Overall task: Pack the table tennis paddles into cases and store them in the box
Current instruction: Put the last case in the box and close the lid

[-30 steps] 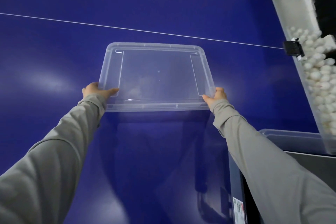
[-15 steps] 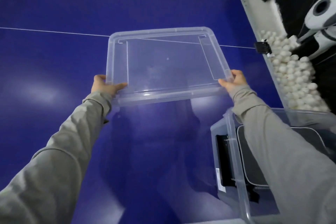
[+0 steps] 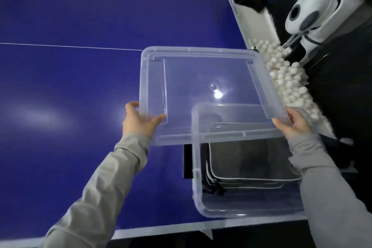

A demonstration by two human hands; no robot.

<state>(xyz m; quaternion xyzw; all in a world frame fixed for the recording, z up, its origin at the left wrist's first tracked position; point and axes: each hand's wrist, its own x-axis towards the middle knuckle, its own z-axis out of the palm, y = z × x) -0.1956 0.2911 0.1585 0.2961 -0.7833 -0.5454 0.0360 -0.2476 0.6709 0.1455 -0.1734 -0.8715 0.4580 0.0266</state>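
— Blue table tennis table [image 3: 70, 90], white centre line running across, white edge along the near side. Dark room beyond the far right corner.

— And on the near right corner?

— Clear plastic box [image 3: 196, 167], open on top. Inside, dark flat cases [image 3: 249, 165] with pale piping, stacked; count hard to tell. No bare paddles visible.

— Hands?

— Left hand [image 3: 138, 122] clamped on the near left corner of a clear lid [image 3: 201, 78], thumb on top, fingers underneath. Right hand [image 3: 296, 125] gripping the near right corner the same way. Grey sleeves on both arms.

— Lid seated on the box?

— Not seated. Held above the table, tilted up toward the far side, overlapping only the far part of the box; near part of the box uncovered. Bright ceiling-light glare on the lid's middle.

— Anything beside the table?

— Heap of white balls [image 3: 285, 78] just off the right edge. Behind it, white ball machine [image 3: 314, 14] with a round dark opening.
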